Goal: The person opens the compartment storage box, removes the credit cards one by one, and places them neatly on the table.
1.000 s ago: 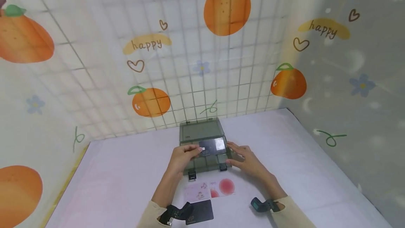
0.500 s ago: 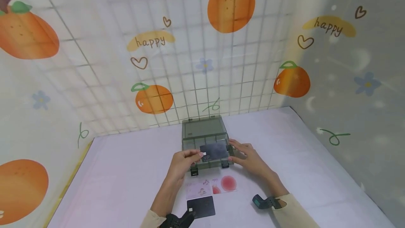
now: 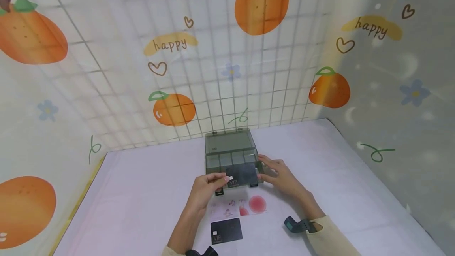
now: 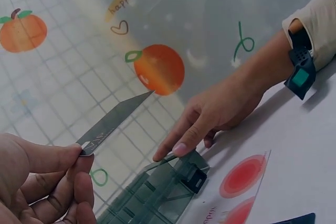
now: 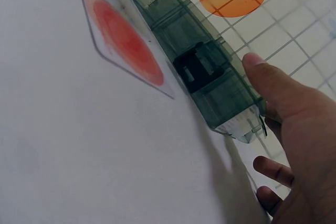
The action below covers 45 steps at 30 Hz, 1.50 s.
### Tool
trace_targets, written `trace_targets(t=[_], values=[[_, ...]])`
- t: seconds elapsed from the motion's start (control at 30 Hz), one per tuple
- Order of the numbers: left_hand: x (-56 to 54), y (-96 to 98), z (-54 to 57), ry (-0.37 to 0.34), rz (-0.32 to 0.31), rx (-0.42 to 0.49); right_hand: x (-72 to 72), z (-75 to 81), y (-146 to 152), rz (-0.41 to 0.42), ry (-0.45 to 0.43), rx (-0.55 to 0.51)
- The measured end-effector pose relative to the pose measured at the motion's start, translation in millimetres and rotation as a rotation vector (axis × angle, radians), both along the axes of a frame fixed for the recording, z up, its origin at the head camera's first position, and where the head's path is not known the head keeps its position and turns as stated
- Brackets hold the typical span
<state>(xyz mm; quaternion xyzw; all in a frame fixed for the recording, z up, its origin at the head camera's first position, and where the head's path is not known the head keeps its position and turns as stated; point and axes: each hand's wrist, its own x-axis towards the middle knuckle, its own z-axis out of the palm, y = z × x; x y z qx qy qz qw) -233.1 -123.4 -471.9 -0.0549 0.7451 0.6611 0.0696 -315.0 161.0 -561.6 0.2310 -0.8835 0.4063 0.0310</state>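
Observation:
Between thumb and fingers my left hand point(image 3: 207, 187) pinches a black VIP card point(image 3: 242, 174) by its left end. The card overlaps the front of a translucent green compartment box point(image 3: 230, 142) in the head view; its lid is tipped back. Edge-on, the same card point(image 4: 118, 121) is raised above the box point(image 4: 157, 195) in the left wrist view. My right hand point(image 3: 282, 177) rests at the box's right end, thumb near the front corner and index finger farther back, both fairly straight. The right wrist view has the thumb point(image 5: 273, 85) along the box's edge.
On the white table point(image 3: 149, 204), before the box, lie a pale pink card point(image 3: 224, 209), a card with a red circle point(image 3: 257, 204) and a second black VIP card point(image 3: 226, 231). Black latches point(image 3: 219, 192) jut from the box's front. A fruit-printed curtain point(image 3: 199, 78) hangs behind.
My left hand has brought the black card toward me, from over the compartments to the box's front edge, uncovering the back row. The right hand has stayed at the box's right end.

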Motion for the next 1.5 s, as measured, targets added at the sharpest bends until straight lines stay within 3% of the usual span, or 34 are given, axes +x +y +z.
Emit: trace_targets(t=[0.47,1.17,1.5], values=[[17.5,0.7,-10.7,-0.033,-0.028,0.009,-0.9,1.4,1,0.013,0.018,0.010],[38.2,2.9,-14.6,-0.036,-0.026,0.013,-3.8,-0.4,2,-0.009,-0.026,0.027],[52.2,7.5,-20.8,-0.043,-0.024,-0.057,-2.3,-0.6,0,-0.011,-0.034,0.023]])
